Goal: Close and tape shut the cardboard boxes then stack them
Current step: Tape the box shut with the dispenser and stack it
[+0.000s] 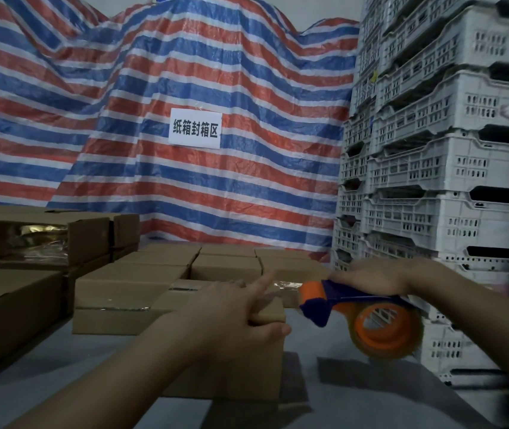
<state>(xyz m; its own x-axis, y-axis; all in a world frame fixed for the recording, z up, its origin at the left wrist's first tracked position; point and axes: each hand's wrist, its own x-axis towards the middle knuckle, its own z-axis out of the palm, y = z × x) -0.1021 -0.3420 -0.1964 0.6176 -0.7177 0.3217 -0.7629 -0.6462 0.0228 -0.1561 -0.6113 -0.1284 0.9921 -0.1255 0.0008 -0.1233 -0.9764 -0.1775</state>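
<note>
Box sits at 6 o'clock on the grey floor. Left hand grips its top right corner, thumb on the side, index finger pointing out along the top. Right hand at 4 o'clock is wrapped over the tape gun, off the box's right edge. More boxes lie flat at 9–12 o'clock. White crates stacked at 3 o'clock.
</note>
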